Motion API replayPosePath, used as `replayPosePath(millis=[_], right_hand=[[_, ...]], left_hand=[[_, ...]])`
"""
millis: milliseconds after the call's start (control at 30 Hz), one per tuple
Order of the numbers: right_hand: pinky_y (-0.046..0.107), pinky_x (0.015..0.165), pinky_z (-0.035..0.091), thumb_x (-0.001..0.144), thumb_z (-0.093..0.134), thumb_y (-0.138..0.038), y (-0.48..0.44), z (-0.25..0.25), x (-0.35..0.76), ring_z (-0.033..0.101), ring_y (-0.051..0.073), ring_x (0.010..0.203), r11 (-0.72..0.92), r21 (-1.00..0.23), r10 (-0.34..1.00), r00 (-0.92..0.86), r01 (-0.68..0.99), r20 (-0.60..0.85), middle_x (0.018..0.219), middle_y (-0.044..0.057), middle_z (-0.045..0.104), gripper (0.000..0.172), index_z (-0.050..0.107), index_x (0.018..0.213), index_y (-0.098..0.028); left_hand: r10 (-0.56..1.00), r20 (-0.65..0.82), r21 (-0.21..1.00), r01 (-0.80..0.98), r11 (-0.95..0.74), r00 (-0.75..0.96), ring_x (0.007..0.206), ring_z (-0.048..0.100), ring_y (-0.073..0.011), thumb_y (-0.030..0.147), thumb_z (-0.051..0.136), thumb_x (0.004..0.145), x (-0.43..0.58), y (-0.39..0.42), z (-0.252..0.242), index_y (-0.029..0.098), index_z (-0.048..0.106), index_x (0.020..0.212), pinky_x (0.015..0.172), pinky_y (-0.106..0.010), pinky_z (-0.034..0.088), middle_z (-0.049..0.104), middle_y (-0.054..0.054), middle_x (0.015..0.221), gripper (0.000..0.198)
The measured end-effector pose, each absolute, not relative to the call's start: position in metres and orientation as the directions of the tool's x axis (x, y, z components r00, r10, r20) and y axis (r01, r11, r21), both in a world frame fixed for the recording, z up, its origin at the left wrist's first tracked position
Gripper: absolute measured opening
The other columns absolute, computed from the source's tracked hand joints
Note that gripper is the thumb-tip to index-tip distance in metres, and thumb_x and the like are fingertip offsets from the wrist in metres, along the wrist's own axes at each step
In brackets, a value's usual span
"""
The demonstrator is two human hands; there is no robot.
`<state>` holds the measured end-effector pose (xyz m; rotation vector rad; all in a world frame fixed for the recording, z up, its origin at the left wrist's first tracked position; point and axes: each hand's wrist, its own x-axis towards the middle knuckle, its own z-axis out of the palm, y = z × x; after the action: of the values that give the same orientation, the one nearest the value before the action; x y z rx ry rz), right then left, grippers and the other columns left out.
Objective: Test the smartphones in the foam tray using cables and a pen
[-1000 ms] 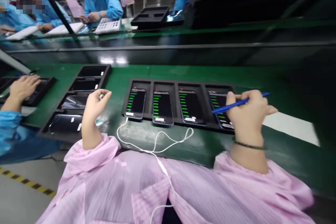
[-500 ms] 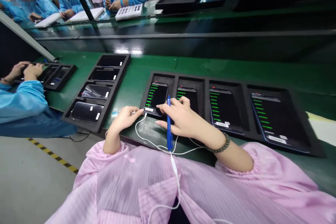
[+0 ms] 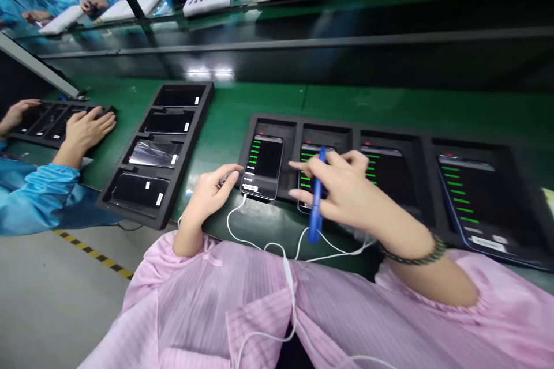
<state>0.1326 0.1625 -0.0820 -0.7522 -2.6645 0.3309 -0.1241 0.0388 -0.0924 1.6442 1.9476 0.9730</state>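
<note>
My right hand (image 3: 346,184) holds a blue pen (image 3: 317,207) between its fingers, with the index finger stretched out to the left over a tray. A phone (image 3: 265,167) with green and white lines on its dark screen lies in the leftmost compartment. A white cable (image 3: 236,209) runs to its lower edge. My left hand (image 3: 214,193) is at this phone's lower left corner, thumb and index finger curled around something small and dark that I cannot make out. Partly under my right hand lies a second phone (image 3: 306,176) with green lines.
The black tray (image 3: 272,118) also holds a third phone (image 3: 385,167) and a fourth phone (image 3: 480,202). Left of it, another black tray (image 3: 194,144) carries several dark phones. A co-worker's hand (image 3: 86,127) rests on a further tray. More people sit across the green bench (image 3: 242,98).
My right hand has moved right, off the leftmost phone, with the pen still in it. Some lines on that phone's screen now show white. The co-worker's hand at left has shifted right.
</note>
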Motion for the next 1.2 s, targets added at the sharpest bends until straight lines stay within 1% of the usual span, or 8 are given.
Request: replayPosePath(millis=[100,200,333,433,567,700,933,1200], right_hand=[[0.045,0.087,0.031,0.097,0.034,-0.070,0.163,-0.079,0.159,0.059,0.024,0.082,0.824,-0.377,0.534,-0.800,0.422,0.273,0.080,0.008,0.066,0.061,0.061,0.079,-0.019],[0.046,0.085,0.031,0.097,0.034,-0.070,0.166,-0.086,0.171,0.060,0.023,0.078,0.795,-0.386,0.585,-0.761,0.468,0.282,0.075,0.007,0.067,0.060,0.055,0.070,-0.020],[0.047,0.082,0.030,0.098,0.038,-0.064,0.172,-0.096,0.171,0.059,0.026,0.078,0.733,-0.322,0.679,-0.673,0.599,0.293,0.082,0.009,0.072,0.050,0.053,0.078,-0.021],[0.047,0.082,0.029,0.100,0.039,-0.061,0.176,-0.102,0.170,0.059,0.027,0.080,0.716,-0.311,0.698,-0.649,0.625,0.303,0.090,0.010,0.075,0.044,0.052,0.086,-0.022],[0.047,0.081,0.028,0.100,0.041,-0.059,0.176,-0.107,0.173,0.061,0.028,0.082,0.737,-0.329,0.675,-0.650,0.590,0.348,0.096,0.009,0.075,0.040,0.052,0.092,-0.022],[0.048,0.084,0.029,0.099,0.041,-0.060,0.170,-0.103,0.178,0.063,0.031,0.088,0.758,-0.350,0.652,-0.655,0.550,0.381,0.096,0.010,0.073,0.041,0.057,0.102,-0.023],[0.045,0.082,0.030,0.102,0.043,-0.049,0.156,-0.092,0.187,0.067,0.028,0.087,0.828,-0.330,0.560,-0.682,0.453,0.470,0.074,0.003,0.066,0.032,0.062,0.098,-0.023],[0.046,0.083,0.030,0.102,0.042,-0.053,0.152,-0.094,0.184,0.068,0.026,0.084,0.866,-0.315,0.498,-0.718,0.388,0.486,0.063,0.000,0.062,0.038,0.066,0.098,-0.024]], left_hand=[[0.987,0.119,0.692,0.722,-0.008,-0.104,0.068,0.065,-0.0132,0.040,0.049,0.100,-0.128,0.043,-0.087,0.022,0.076,0.110,0.066,-0.024,0.047,0.077,-0.002,0.090,0.034],[0.990,0.143,0.654,0.751,-0.097,0.003,0.074,0.068,-0.0148,0.042,0.046,0.101,-0.132,0.047,-0.090,0.020,0.078,0.106,0.070,-0.025,0.048,0.077,-0.005,0.090,0.039],[0.997,0.069,0.526,0.849,-0.057,0.024,0.070,0.065,-0.0154,0.044,0.043,0.102,-0.131,0.053,-0.094,0.024,0.075,0.121,0.067,-0.026,0.047,0.070,-0.003,0.079,0.042],[1.000,-0.012,0.477,0.878,0.027,-0.024,0.081,0.068,-0.0190,0.042,0.036,0.104,-0.128,0.058,-0.095,0.028,0.066,0.135,0.072,-0.029,0.050,0.072,-0.004,0.090,0.045],[0.998,-0.056,0.531,0.846,0.050,-0.024,0.106,0.068,-0.0248,0.044,0.032,0.104,-0.127,0.061,-0.097,0.029,0.059,0.142,0.088,-0.035,0.052,0.074,-0.006,0.119,0.049],[1.000,0.022,0.596,0.803,-0.011,-0.003,0.104,0.068,-0.0244,0.053,0.029,0.104,-0.132,0.058,-0.104,0.025,0.058,0.143,0.089,-0.035,0.051,0.070,-0.008,0.129,0.056],[0.970,0.235,0.614,0.763,-0.202,0.068,0.067,0.059,-0.0157,0.061,0.029,0.103,-0.139,0.052,-0.108,0.016,0.069,0.128,0.068,-0.027,0.045,0.067,-0.005,0.078,0.065],[0.950,0.295,0.590,0.761,-0.269,0.106,0.057,0.050,-0.0134,0.057,0.035,0.103,-0.141,0.050,-0.109,0.014,0.073,0.119,0.058,-0.026,0.038,0.054,0.000,0.064,0.059]])
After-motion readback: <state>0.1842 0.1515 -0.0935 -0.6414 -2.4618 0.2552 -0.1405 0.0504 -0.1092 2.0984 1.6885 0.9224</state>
